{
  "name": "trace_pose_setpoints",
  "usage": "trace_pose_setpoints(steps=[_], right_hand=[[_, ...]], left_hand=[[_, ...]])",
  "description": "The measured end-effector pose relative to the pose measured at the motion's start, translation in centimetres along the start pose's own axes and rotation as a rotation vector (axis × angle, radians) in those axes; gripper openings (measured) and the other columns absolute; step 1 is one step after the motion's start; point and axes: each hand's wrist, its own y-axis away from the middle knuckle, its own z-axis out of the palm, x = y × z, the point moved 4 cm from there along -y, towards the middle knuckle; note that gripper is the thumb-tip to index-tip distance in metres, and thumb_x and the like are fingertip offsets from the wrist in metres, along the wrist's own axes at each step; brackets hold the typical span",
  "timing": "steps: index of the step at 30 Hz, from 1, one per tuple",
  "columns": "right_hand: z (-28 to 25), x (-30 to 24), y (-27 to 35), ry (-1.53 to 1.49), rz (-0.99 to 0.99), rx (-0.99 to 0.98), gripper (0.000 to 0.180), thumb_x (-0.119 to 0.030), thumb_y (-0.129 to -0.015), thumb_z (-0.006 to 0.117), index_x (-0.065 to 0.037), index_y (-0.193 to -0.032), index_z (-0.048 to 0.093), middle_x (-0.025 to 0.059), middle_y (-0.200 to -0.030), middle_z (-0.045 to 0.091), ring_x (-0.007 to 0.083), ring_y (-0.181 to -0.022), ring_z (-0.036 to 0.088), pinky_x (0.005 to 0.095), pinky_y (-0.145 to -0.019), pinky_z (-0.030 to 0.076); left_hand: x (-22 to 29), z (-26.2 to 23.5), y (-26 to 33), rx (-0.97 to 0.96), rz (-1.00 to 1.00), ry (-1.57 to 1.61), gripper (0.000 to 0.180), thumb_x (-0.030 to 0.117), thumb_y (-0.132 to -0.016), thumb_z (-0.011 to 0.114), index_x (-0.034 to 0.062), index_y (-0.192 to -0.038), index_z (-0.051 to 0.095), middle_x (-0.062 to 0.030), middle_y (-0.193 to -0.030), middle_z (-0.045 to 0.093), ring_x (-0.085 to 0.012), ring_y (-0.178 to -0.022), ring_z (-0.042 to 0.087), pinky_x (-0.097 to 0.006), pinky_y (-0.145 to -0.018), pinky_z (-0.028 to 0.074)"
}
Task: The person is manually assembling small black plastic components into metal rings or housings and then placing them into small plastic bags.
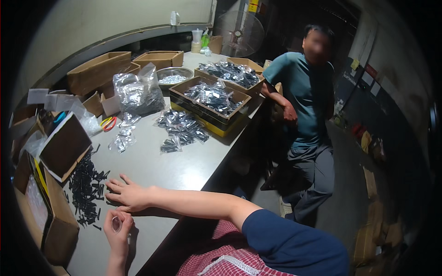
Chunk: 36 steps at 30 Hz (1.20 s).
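On the near left of the table lies a loose pile of black screw-like pieces [86, 186]. My right hand [128, 194] reaches across to the pile's right edge, palm down with its fingers spread on the tabletop. Closer to me, my left hand [118, 234] is curled around what looks like a small clear plastic bag [116, 224], its mouth forming a rounded opening. Most of that bag is hidden by the fingers. Farther up the table is a heap of small clear packets with black pieces inside [180, 131].
Cardboard boxes [57, 221] line the left side, near red-handled scissors [108, 124] and a big clear bag [138, 92]. Trays of packets [184, 99] and a metal bowl [175, 71] stand farther back. A person [301, 101] leans by the table's right edge.
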Motion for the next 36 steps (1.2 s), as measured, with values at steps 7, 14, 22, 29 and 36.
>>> trace_pose_setpoints(steps=[7, 14, 22, 29, 36], right_hand=[[-0.9, -1.3, 0.0, -0.019, -0.082, 0.057, 0.056, -0.032, -0.093, 0.069, -0.005, -0.14, 0.056, 0.0275, -0.154, 0.042, 0.0452, -0.148, 0.035, 0.0667, -0.121, 0.021], [-0.7, -1.1, -0.2, -0.096, -0.154, 0.149, 0.049, -0.029, -0.09, 0.071, -0.003, -0.131, 0.064, 0.0247, -0.145, 0.052, 0.0401, -0.144, 0.041, 0.062, -0.121, 0.025], [-1.5, -1.3, 0.0, -0.089, -0.18, 0.143, 0.045, -0.028, -0.088, 0.073, -0.004, -0.125, 0.066, 0.026, -0.146, 0.051, 0.0416, -0.144, 0.04, 0.0641, -0.122, 0.022], [-10.4, 0.0, 5.9, -0.333, 0.028, 0.548, 0.038, -0.018, -0.093, 0.07, -0.005, -0.128, 0.065, 0.0259, -0.143, 0.057, 0.0417, -0.135, 0.055, 0.0496, -0.118, 0.039], [-21.3, 3.7, 20.4, 0.196, 0.779, 0.444, 0.056, -0.05, -0.101, 0.056, -0.004, -0.074, 0.072, 0.0196, -0.067, 0.067, 0.0414, -0.066, 0.067, 0.0489, -0.063, 0.052]], left_hand=[[-0.3, -0.2, 0.2, -0.059, -0.002, 0.041, 0.022, 0.0, -0.095, 0.068, 0.0057, -0.094, 0.047, -0.0061, -0.088, 0.059, -0.012, -0.079, 0.057, -0.027, -0.072, 0.05], [-0.6, 0.0, -0.1, -0.051, -0.04, 0.04, 0.022, -0.001, -0.094, 0.069, 0.0055, -0.093, 0.047, -0.0064, -0.088, 0.059, -0.0123, -0.079, 0.057, -0.027, -0.073, 0.05], [-1.2, -0.1, -0.3, -0.068, -0.015, -0.001, 0.023, -0.001, -0.094, 0.069, 0.0052, -0.094, 0.047, -0.0066, -0.088, 0.059, -0.0122, -0.078, 0.057, -0.027, -0.073, 0.05], [-2.0, -1.4, -0.5, 0.019, -0.037, -0.009, 0.027, 0.008, -0.094, 0.074, 0.009, -0.092, 0.046, -0.0018, -0.082, 0.056, -0.0107, -0.075, 0.054, -0.026, -0.069, 0.044], [-0.1, -0.5, -0.3, -0.001, -0.051, -0.077, 0.023, 0.006, -0.094, 0.071, 0.0071, -0.091, 0.048, -0.0041, -0.086, 0.056, -0.0115, -0.078, 0.053, -0.027, -0.072, 0.045]])
